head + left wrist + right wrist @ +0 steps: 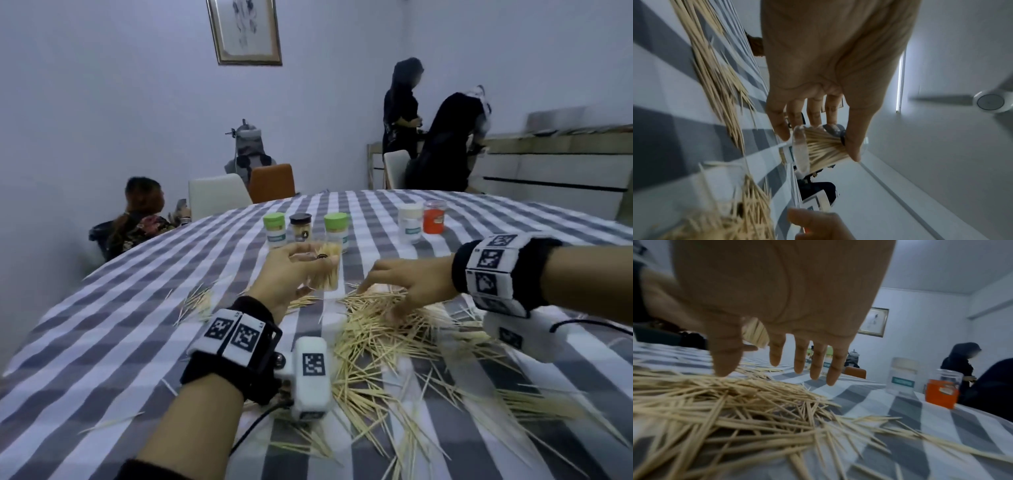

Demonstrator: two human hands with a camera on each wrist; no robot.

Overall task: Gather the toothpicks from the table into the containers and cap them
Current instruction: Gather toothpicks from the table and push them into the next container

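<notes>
Clear uncapped container (325, 270) packed with upright toothpicks, gripped in left hand (284, 274), just above the table (102, 325). Loose toothpicks (376, 335) heaped thick at 3–5 o'clock of it, strays at 8 o'clock. Capped containers at 12 o'clock: two green-lidded (274, 229) (337, 231), one black-lidded (300, 228) between. White-lidded container (410, 222) and orange container (434, 216), side by side at 1 o'clock, well apart.
</notes>
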